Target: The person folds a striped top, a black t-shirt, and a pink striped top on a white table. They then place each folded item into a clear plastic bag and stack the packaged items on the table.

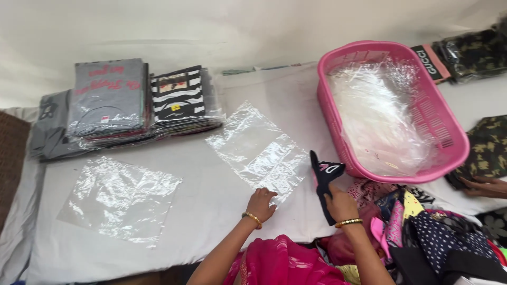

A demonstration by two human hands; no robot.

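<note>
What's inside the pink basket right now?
The pink basket holds a heap of clear plastic bags, crumpled and filling most of it. Whether anything lies under the heap cannot be seen; the plastic covers the bottom.

- A big white sheet [211, 206] covers the flat place where everything lies. It has soft folds and small wrinkles.
- Behind the white sheet, at the top, stands a plain pale wall [211, 26]. It has no pictures on it.
- The wall and the white sheet meet in a long line that runs left to right.
- To the left of the white sheet sits a brown woven mat [10, 158]. Only a bit of it shows.
- Below the white sheet's near edge it looks dark, like shadow.
- The light is soft and even. The white sheet looks bright all over.
</note>
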